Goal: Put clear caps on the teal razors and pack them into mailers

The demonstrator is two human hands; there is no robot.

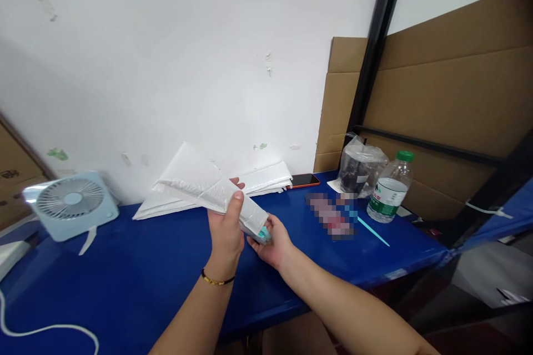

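A white padded mailer [204,183] is tilted above the blue tabletop, its far end pointing up and left. My left hand [227,219] is closed around its middle, with the thumb along the top face. At the mailer's near right end, my right hand [275,241] has its fingers wrapped round a small clear-wrapped packet [262,234] with teal showing inside. The packet sits right at the mailer's end; how far it reaches inside is hidden. Behind my hands, more white mailers [270,177] lie in a stack against the wall.
On the blue table [158,272], a light blue fan [75,202] stands at the left, near a white cable [54,326]. To the right are a phone [305,179], a bagged cup [356,172], a green-capped bottle [389,188], a teal pointed strip [372,230] and a blurred-out item. A black post [375,50] rises behind.
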